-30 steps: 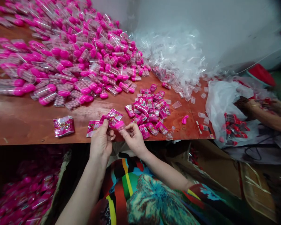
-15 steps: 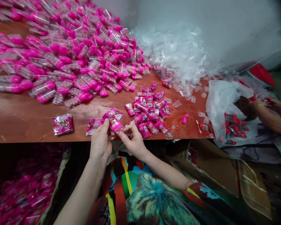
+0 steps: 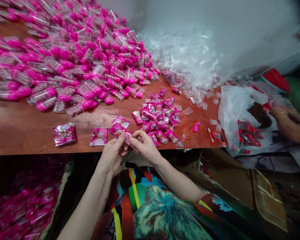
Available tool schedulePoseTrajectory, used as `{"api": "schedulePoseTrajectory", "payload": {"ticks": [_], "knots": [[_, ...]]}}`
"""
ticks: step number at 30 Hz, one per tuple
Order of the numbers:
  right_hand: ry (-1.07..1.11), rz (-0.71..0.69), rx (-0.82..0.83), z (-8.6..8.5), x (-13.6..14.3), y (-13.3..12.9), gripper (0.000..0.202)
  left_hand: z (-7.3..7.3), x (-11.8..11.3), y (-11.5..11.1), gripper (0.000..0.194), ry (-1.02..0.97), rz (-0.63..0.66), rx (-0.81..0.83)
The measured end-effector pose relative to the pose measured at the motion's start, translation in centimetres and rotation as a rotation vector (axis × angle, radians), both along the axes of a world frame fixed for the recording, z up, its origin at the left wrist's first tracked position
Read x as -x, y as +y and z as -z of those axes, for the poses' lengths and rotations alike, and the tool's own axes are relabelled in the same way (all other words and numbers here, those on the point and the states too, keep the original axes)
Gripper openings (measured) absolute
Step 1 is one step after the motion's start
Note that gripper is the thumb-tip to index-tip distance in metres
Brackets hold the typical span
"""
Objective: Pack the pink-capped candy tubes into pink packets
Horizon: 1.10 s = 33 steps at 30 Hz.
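Note:
My left hand (image 3: pixel 112 153) and my right hand (image 3: pixel 146 146) meet at the table's front edge, fingers closed. Between them is a small candy bottle (image 3: pixel 127 136) of pink balls, its body mostly covered by my fingertips. A printed pink sleeve (image 3: pixel 118 129) sticks out beyond my left thumb; how far it goes over the bottle I cannot tell. Behind it lies another flat sleeve (image 3: pixel 121 120), with a single sleeve (image 3: pixel 98 136) to the left and a stack of sleeves (image 3: pixel 64 134) farther left. Sleeved bottles (image 3: pixel 158 115) lie heaped just beyond my right hand.
Bare pink-capped candy bottles (image 3: pixel 85 63) cover the table's back left. Clear plastic cups (image 3: pixel 185 56) are piled against the wall. At right, a white bag (image 3: pixel 227 110) holds red-capped bottles, near a co-worker's hand (image 3: pixel 277 111). Below left, a box holds pink packs (image 3: pixel 27 206).
My left hand has shifted right and down, uncovering the single flat sleeve. The bottle now sits deeper between my fingers. The co-worker's hands have moved slightly.

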State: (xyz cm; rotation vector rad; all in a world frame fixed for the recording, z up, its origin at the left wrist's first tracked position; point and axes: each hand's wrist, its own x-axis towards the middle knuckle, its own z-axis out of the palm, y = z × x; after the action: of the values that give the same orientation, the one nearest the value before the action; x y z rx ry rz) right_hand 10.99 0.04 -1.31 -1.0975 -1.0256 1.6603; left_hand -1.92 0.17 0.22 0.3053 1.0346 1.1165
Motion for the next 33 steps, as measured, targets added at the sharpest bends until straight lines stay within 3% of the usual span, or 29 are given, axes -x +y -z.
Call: {"api": "schedulePoseTrajectory", "payload": {"ticks": [2,5,9,14,18,21,29,33], "knots": [[0.096,-0.062,0.063,-0.3,-0.4,0.2,0.043,-0.2,0.1,0.1,0.041,0.033,0.008,-0.025],[0.102,-0.150,0.029,-0.4,-0.9,-0.1,0.058,-0.3,0.2,0.2,0.043,0.042,0.015,-0.048],[0.052,-0.087,-0.019,0.3,-0.9,-0.3,0.054,0.1,-0.1,-0.3,0.041,0.084,0.058,-0.053],[0.117,-0.117,0.007,1.1,-0.7,-0.2,0.058,-0.1,-0.1,-0.8,0.036,0.173,0.240,-0.096],[0.140,-0.123,0.011,1.1,-0.7,-0.3,0.055,-0.4,-0.1,-0.4,0.031,0.156,0.024,-0.121],[0.128,-0.078,0.015,1.4,-0.5,-0.4,0.055,-0.3,-0.3,-0.2,0.054,0.198,-0.126,-0.161],[0.153,-0.006,0.035,3.3,-0.1,-0.5,0.056,0.3,-1.6,-0.2,0.054,0.234,-0.140,-0.154],[0.147,0.058,0.047,2.5,-0.4,-0.1,0.054,0.1,-2.1,-0.2,0.066,0.179,-0.096,-0.127]]}}
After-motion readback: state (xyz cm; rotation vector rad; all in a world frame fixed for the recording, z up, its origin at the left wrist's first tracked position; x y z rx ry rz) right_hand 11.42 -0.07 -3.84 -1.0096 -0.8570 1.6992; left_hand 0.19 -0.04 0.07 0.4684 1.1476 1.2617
